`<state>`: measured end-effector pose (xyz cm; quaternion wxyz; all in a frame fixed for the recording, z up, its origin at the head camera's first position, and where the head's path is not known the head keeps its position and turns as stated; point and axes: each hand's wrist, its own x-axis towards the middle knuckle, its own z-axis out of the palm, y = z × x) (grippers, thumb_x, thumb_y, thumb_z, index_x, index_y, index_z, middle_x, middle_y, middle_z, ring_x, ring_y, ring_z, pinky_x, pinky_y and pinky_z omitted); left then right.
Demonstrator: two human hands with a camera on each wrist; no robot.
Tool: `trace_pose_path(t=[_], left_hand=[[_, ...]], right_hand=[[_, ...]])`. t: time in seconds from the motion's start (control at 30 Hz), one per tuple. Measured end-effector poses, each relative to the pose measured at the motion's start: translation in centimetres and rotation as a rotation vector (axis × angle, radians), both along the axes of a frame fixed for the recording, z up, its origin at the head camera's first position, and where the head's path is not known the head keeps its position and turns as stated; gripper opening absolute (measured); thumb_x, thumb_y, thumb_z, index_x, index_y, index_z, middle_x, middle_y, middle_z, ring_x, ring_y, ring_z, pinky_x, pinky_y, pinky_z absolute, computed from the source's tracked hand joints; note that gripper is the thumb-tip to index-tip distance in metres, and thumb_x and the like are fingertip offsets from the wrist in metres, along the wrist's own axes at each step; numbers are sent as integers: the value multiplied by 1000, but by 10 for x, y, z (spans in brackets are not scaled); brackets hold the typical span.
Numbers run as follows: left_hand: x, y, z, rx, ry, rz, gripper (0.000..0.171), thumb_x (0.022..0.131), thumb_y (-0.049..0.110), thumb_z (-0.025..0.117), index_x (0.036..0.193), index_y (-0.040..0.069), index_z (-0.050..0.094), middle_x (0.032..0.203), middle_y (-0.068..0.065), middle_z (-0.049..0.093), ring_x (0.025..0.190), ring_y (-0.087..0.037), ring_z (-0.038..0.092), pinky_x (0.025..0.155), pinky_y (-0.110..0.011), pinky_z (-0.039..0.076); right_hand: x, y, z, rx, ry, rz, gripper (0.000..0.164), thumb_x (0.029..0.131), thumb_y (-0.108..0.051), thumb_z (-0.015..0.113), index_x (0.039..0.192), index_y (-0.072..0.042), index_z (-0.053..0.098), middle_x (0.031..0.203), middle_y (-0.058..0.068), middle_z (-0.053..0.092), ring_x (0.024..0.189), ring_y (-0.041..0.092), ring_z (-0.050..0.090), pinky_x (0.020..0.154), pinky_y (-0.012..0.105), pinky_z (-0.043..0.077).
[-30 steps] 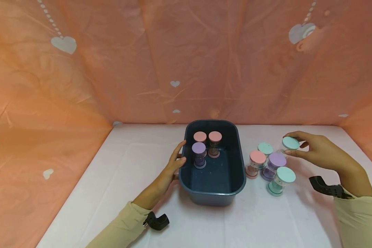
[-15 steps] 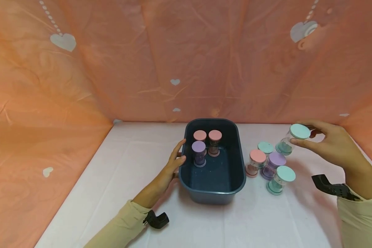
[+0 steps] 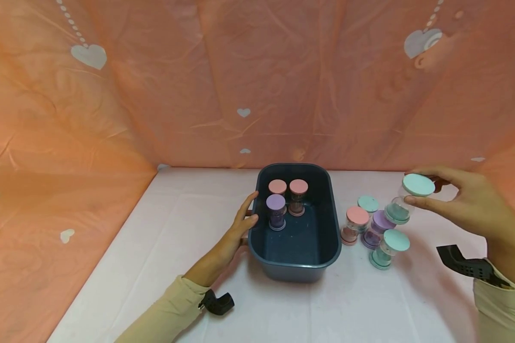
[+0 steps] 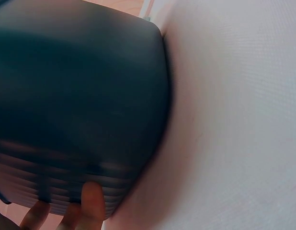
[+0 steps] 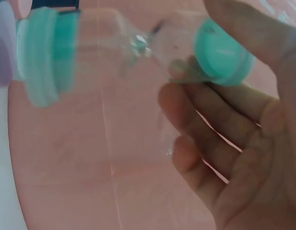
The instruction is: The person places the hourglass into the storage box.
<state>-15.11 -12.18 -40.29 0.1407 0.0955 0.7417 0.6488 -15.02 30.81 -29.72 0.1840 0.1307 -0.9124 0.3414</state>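
Observation:
My right hand (image 3: 469,205) pinches a mint-capped sand timer (image 3: 418,185) between thumb and fingers, raised and tilted above the other timers. In the right wrist view, that hourglass (image 5: 105,45) shows clear bulbs and a narrow waist. Below it stand a purple timer (image 3: 372,238), partly covered by the held one, a pink timer (image 3: 357,216), and two mint timers, one in front (image 3: 396,241) and one behind (image 3: 368,204). Against the left side of a dark blue bin (image 3: 300,265) rests my left hand (image 3: 233,233), its extended fingers (image 4: 92,201) touching the ribbed wall.
Inside the bin stand two pink timers, one at the left (image 3: 277,186) and one at the right (image 3: 298,187), plus a purple timer (image 3: 276,214). The white tabletop (image 3: 176,214) ends at an orange curtain (image 3: 283,95) behind and at the left.
My right hand has lifted the mint timer from beside the group, carried it slightly right, and tilted it. It now overlaps the purple timer in view. The left hand and bin hold still.

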Motion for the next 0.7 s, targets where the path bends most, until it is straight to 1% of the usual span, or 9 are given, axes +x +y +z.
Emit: trace_pose_path(t=[0.1,0.17,0.23,0.47,0.63,0.7], left_hand=[[0,0,0,0,3,0,59,95,52,38,150,57,17,165,-6,4,148,-37,22,102,-60,39],[0,0,0,1,3,0,59,95,52,38,151,57,17,165,-6,5,148,-37,23,103,-60,39],[0,0,0,0,2,-2,59,96,51,38,150,57,17,165,-6,5,148,-37,23,103,-61,39],[0,1,1,-20,-3,-3,58,95,53,38,149,59,16,165,-5,6,149,-37,21,106,-64,35],[0,0,1,-10,6,-1,58,96,52,38,150,59,17,164,-6,7,148,-37,24,104,-62,37],[0,0,0,-2,7,-6,59,96,51,37,151,57,16,163,-7,8,147,-38,24,104,-62,38]], right_hand=[[0,-4,0,80,-5,44,44,71,-23,90,110,-29,71,86,-19,63,84,-6,49,68,12,34],[-3,-6,-2,102,11,65,45,69,-23,91,109,-30,71,85,-16,63,83,-6,49,68,12,34],[-4,-7,-5,116,23,61,45,68,-24,91,108,-31,72,83,-16,62,82,-8,49,67,12,34],[-7,-10,-8,121,-10,16,43,74,-28,87,113,-30,70,86,-19,62,83,-9,47,65,14,33],[-10,-15,-10,116,-14,27,42,76,-28,86,114,-28,70,89,-20,60,83,-8,47,68,12,35],[-12,-17,-12,115,0,42,42,76,-26,86,114,-26,70,90,-19,60,84,-7,48,69,11,36]])
